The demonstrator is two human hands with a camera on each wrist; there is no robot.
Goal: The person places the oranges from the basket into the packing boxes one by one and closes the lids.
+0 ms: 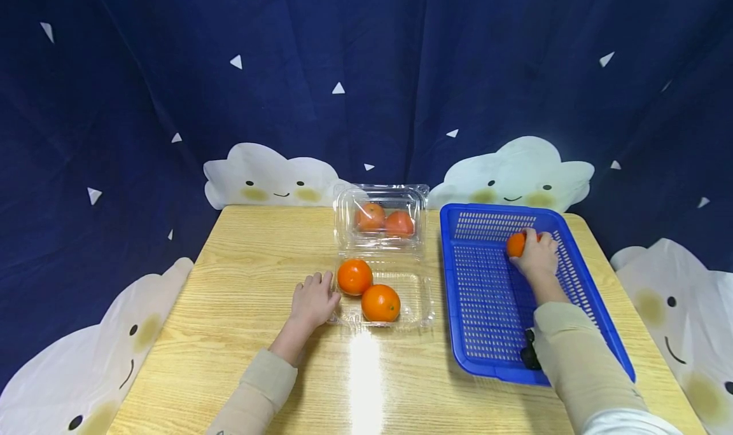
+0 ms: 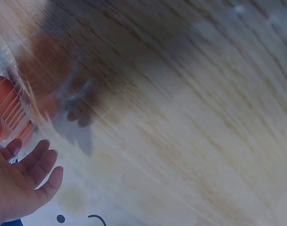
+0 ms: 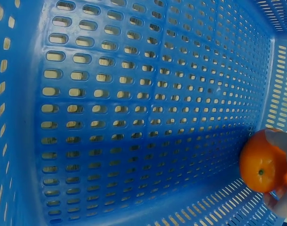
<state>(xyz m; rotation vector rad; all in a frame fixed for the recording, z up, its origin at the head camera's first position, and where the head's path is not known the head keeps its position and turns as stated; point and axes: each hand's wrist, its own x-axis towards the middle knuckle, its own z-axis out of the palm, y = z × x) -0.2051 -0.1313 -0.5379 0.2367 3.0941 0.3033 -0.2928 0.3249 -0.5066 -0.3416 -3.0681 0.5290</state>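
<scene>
In the head view my right hand (image 1: 538, 255) reaches into a blue plastic basket (image 1: 487, 301) and grips an orange (image 1: 516, 244) near its far right corner. The right wrist view shows the thumb and fingertips around that orange (image 3: 261, 162), close to the basket's side. My left hand (image 1: 314, 300) rests by the left edge of a clear plastic clamshell box (image 1: 415, 295), its fingers loosely bent and holding nothing. Two oranges, one farther back (image 1: 354, 276) and one nearer (image 1: 380, 303), sit in the box's base. Two orange-red round shapes show in its raised lid (image 1: 380, 193); whether they are reflections, I cannot tell.
All this stands on a light wooden table (image 1: 246, 250). The basket is to the right of the clamshell box, with a strip of table between them. A dark blue curtain (image 1: 286, 60) with white clouds hangs behind. A small black object (image 1: 529, 351) shows beside my right sleeve.
</scene>
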